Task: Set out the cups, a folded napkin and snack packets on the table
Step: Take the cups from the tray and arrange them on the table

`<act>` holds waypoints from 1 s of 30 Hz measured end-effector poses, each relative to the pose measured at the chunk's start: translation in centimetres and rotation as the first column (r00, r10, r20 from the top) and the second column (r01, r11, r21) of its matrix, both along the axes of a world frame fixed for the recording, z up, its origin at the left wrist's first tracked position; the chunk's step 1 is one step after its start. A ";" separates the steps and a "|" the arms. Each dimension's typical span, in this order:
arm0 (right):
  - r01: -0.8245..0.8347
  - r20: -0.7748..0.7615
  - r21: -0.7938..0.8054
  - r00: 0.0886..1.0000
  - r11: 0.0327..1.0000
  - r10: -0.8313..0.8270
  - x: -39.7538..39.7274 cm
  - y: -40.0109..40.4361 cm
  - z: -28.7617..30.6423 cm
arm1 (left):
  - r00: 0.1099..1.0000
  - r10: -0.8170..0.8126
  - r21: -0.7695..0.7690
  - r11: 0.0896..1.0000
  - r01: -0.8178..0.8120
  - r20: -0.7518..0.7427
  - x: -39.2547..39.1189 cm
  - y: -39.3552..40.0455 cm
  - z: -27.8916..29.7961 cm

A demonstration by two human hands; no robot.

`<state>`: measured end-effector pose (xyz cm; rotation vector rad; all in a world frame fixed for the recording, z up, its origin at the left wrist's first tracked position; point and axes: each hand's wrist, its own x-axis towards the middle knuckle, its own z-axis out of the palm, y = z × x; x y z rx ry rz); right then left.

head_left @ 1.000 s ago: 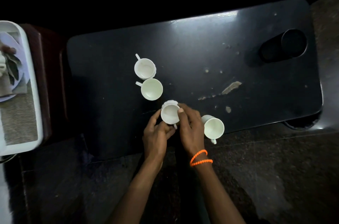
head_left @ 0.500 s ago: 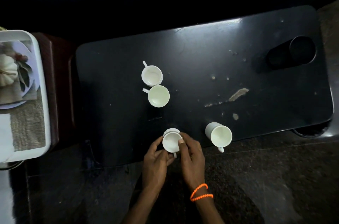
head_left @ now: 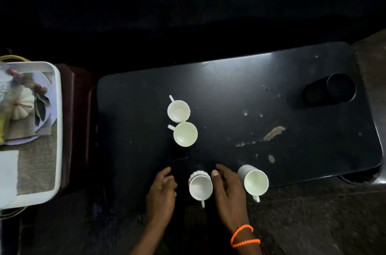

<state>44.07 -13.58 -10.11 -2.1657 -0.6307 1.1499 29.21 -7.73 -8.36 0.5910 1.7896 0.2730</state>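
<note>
Several white cups stand on the black table (head_left: 240, 87). Two sit side by side near the middle, one cup (head_left: 178, 111) behind another cup (head_left: 185, 134), handles pointing left. A third cup (head_left: 201, 187) stands at the near edge with its handle toward me. A fourth cup (head_left: 255, 182) stands to its right, also at the edge. My left hand (head_left: 161, 192) is just left of the third cup, fingers apart, not touching it. My right hand (head_left: 226, 190), with orange bead bracelets at the wrist, lies between the third and fourth cups, fingers loose and holding nothing.
A white tray (head_left: 58, 129) at the far left rests on a dark red stand and carries a woven mat, a plate with a small white pumpkin (head_left: 22, 106) and a white napkin (head_left: 8, 173). A round recess (head_left: 340, 89) sits in the table's far right corner. Dark floor lies below.
Both hands carried the third cup back toward the near table edge, set it down and came off it. The camera view shifted as well.
</note>
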 end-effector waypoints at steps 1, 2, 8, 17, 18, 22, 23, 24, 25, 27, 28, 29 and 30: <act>-0.002 0.007 0.027 1.000 1.000 0.002 0.2 0.9 0.2 | 1.000 0.025 0.048 0.999 -0.025 0.001 -0.2 1.1 0.1; -0.007 0.008 0.058 1.000 0.998 0.007 0.4 2.0 0.4 | 0.999 0.045 0.092 0.995 -0.045 -0.004 -0.3 2.2 0.0; -0.139 0.000 0.211 0.990 0.968 0.142 0.3 9.9 0.3 | 0.987 0.140 0.203 0.967 -0.152 0.075 0.8 7.8 -1.4; -0.132 -0.061 0.180 0.987 0.975 0.145 -1.0 12.2 -0.7 | 0.937 0.288 0.082 0.948 -0.309 0.197 3.8 8.8 -0.2; -0.120 -0.067 0.178 0.989 0.977 0.133 -0.7 11.6 -0.6 | 0.941 0.282 0.078 0.951 -0.301 0.188 3.8 8.4 -0.1; -0.058 -0.090 0.179 0.993 0.982 0.075 0.7 9.1 -0.2 | 0.978 0.155 0.071 0.984 -0.166 0.140 4.7 6.5 -0.1; -0.052 -0.078 0.185 0.995 0.981 0.068 1.2 8.5 -0.2 | 0.985 0.114 0.084 0.989 -0.125 0.129 5.2 6.2 0.0; -0.051 -0.057 0.197 0.996 0.979 0.063 1.7 8.0 0.0 | 0.989 0.079 0.094 0.991 -0.091 0.127 5.9 6.0 0.1; -0.046 -0.032 0.208 0.998 0.977 0.054 2.3 7.6 0.1 | 0.990 0.048 0.103 0.993 -0.062 0.132 6.7 6.0 0.3; -0.016 0.004 0.224 1.000 0.974 0.016 3.7 7.2 0.3 | 0.988 -0.018 0.116 0.993 0.000 0.155 8.4 6.4 0.9; 0.005 0.012 0.227 1.000 0.974 -0.008 4.5 7.3 0.3 | 0.985 -0.048 0.125 0.992 0.027 0.168 9.3 6.6 1.2; 0.026 0.021 0.223 0.999 0.975 -0.031 5.3 7.5 0.3 | 0.981 -0.077 0.141 0.989 0.052 0.179 10.2 6.9 1.2; 0.045 0.026 0.221 0.998 0.974 -0.052 6.1 7.8 0.4 | 0.976 -0.105 0.158 0.985 0.075 0.189 11.0 7.3 1.2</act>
